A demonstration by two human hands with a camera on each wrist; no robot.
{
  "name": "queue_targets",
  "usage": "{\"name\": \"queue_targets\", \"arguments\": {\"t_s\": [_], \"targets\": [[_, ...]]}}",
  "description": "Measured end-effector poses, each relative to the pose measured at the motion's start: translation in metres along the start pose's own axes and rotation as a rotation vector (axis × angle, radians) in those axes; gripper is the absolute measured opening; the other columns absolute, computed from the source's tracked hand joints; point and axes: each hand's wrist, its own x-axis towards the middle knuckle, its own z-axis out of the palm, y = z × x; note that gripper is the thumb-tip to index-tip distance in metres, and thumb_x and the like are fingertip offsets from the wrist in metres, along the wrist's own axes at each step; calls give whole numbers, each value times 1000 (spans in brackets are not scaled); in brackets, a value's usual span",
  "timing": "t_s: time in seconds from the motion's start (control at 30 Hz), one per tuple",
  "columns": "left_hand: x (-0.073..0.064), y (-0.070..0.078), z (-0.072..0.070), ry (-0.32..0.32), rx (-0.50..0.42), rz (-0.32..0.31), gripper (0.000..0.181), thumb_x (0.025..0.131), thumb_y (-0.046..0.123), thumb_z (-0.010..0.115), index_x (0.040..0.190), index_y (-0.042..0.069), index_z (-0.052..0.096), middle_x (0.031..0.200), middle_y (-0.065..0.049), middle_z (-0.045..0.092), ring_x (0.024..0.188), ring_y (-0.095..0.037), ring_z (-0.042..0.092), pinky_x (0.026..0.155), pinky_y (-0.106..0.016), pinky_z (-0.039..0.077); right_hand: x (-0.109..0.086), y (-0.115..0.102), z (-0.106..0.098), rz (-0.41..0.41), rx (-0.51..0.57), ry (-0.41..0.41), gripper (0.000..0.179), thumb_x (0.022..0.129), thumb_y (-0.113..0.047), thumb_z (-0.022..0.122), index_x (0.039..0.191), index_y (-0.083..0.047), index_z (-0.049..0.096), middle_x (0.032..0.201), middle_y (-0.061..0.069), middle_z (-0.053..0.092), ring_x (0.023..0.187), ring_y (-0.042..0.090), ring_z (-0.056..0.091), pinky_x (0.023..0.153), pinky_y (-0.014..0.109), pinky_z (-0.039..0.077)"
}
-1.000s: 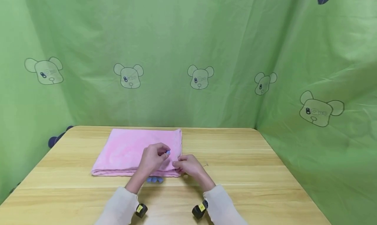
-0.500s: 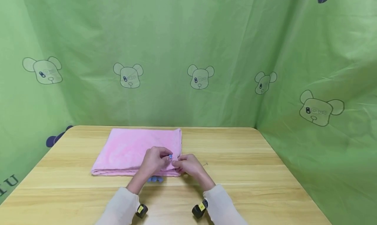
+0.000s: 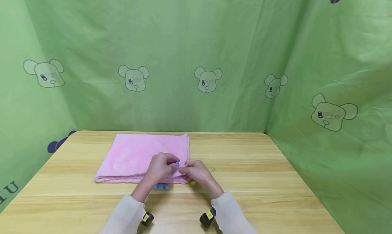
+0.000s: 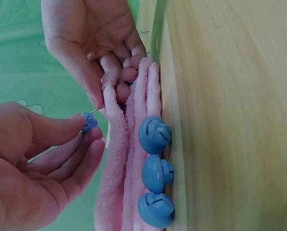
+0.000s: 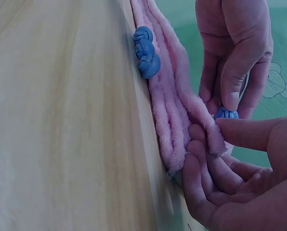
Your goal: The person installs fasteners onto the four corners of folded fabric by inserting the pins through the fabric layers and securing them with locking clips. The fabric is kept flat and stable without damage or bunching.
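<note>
A folded pink fleece blanket lies on the table. My left hand pinches a small blue pin base between thumb and fingers; its thin metal pin points at the blanket's edge and reaches it. Whether the tip is inside the fabric, I cannot tell. With my right hand I grip the top layer at the near right corner, thumb above and fingers beneath. Several layers lie under those fingers. Three blue rounded caps with slotted stems sit in a row against the blanket's near folded edge.
The wooden table reaches beyond the blanket on all sides. A thin metal pin appears on it, right of my right hand. Green curtains with bear prints stand behind and at both sides.
My left hand has moved slightly right and toward me, bringing the blue pin base closer to the held corner. Over the last half second it barely moves. My right hand keeps its grip.
</note>
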Motion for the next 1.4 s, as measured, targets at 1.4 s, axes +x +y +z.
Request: {"name": "queue_targets", "arguments": {"t_s": [1.4], "targets": [[-2, 0, 1, -47, 66, -22, 14, 79, 10, 83, 92, 9, 80, 83, -4, 78, 75, -17, 70, 75, -37, 56, 2, 2, -1, -6, 70, -1, 37, 94, -31, 68, 94, 5, 75, 77, 1, 69, 72, 15, 61, 67, 27, 50]]}}
